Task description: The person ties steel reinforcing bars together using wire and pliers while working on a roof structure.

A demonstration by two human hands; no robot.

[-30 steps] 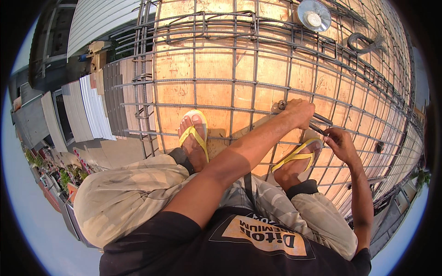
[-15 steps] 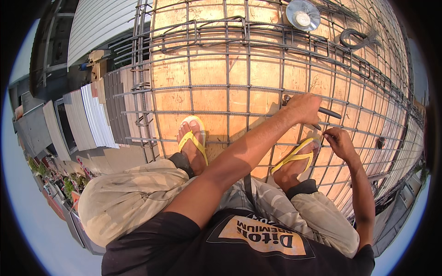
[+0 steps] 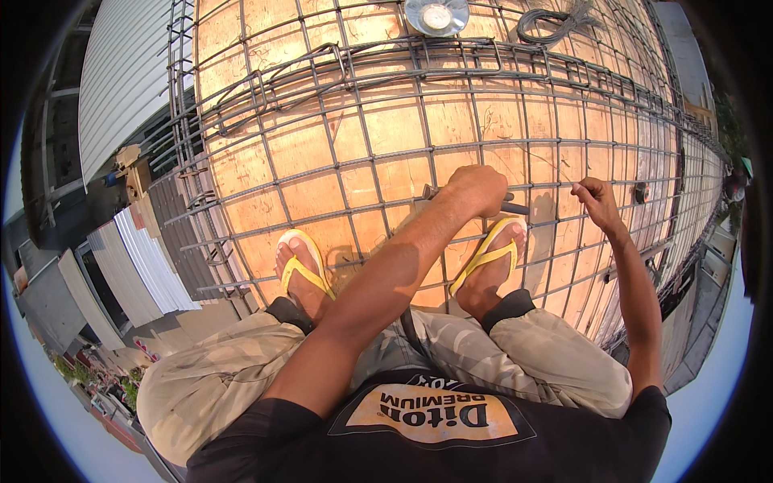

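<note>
My left hand [image 3: 477, 191] is closed around a pair of dark-handled pincers [image 3: 517, 208]. Their metal head pokes out on the left side of the fist and the handles on the right. Below the pincers lies the rebar grid [image 3: 386, 204], close to my right foot. To the right, my right hand [image 3: 597, 203] is raised over the bars with thumb and fingers pinched together. A thin tie wire [image 3: 552, 165] runs from near those fingertips up and left across the grid.
Yellow flip-flops [image 3: 481, 262] are on my feet, on plywood boards [image 3: 233, 161] under the bars. A bundled rebar cage [image 3: 386, 68] crosses ahead. Beyond it are a clear round container [image 3: 436, 18] and a wire coil [image 3: 547, 28]. Roofs [image 3: 121, 88] lie lower, past the left edge.
My right hand has moved away from the left hand, and a thin wire now shows between them. The left hand keeps the pincers. The whole view has shifted and tilted.
</note>
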